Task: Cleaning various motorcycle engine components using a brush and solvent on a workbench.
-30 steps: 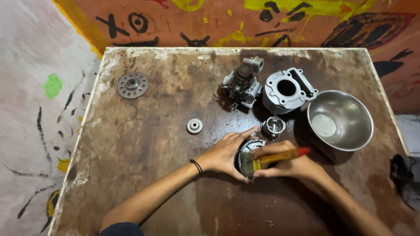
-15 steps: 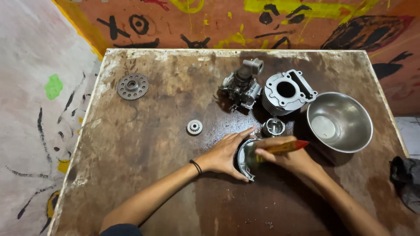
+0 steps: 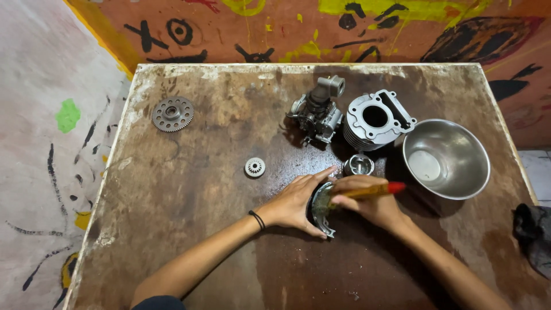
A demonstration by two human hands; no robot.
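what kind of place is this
Likely a small engine repair workbench. A worn, stained table carries an engine cylinder, a carburetor and a gear, set against painted walls.

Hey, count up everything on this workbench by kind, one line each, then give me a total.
Toothed gears: 2, a large gear and a small gear
Engine parts: 3, carburetor, cylinder block, piston
Brake shoe: 1
Brush: 1
Steel bowl: 1
Dark rag: 1
Total: 9

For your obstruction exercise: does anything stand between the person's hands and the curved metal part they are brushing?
Nothing visible does. The left hand grips the curved metal part directly, and the right hand lays the brush against it.
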